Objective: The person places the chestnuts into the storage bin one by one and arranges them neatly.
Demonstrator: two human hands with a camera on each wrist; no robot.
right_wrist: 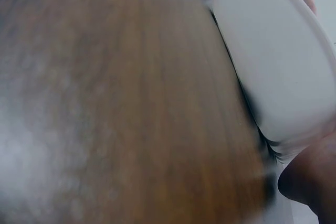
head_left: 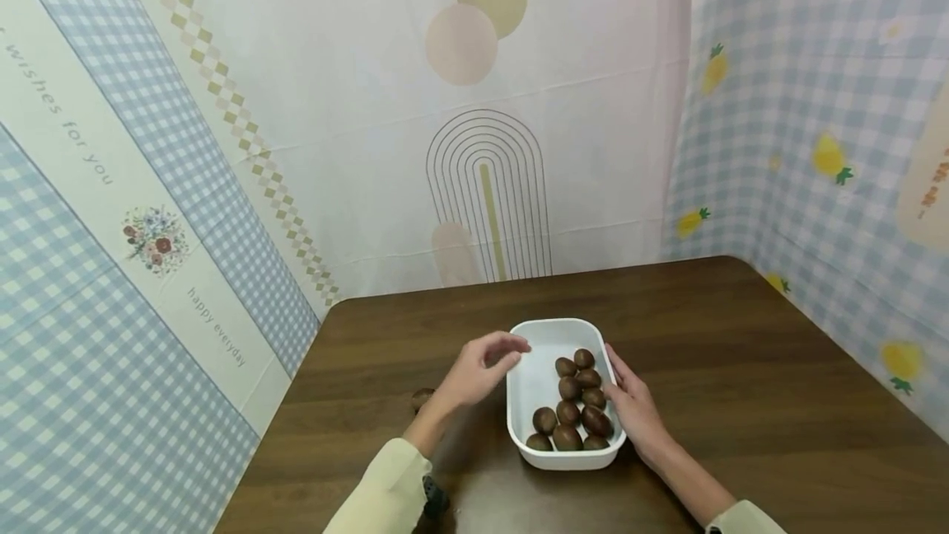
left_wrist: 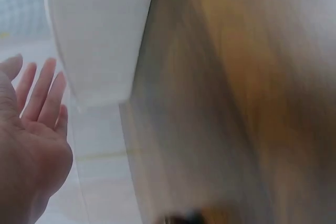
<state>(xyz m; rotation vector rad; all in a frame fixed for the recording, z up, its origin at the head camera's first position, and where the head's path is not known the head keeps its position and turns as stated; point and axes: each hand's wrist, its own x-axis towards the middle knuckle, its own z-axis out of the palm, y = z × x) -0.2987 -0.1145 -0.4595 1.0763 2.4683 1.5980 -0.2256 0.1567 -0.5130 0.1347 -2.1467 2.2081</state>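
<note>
A white rectangular tub point(head_left: 535, 365) holds several brown, rounded, chestnut-like pieces point(head_left: 567, 412), gathered toward its right side and near end. My right hand point(head_left: 639, 414) grips the tub's right wall, with the thumb at the rim and the fingers along the outside. Over the tub's left rim is my left hand point(head_left: 480, 369), fingers loosely bent and nothing held between them. In the left wrist view, that hand point(left_wrist: 39, 135) shows its palm beside the tub's wall point(left_wrist: 100, 35). The right wrist view shows the tub's outer side point(right_wrist: 278, 56); that hand is mostly cut off.
One more brown piece point(head_left: 423, 399) lies on the dark wooden table point(head_left: 356, 402), partly behind my left forearm. Printed cloths point(head_left: 334, 105) hang at the back and both sides. The wrist views are blurred.
</note>
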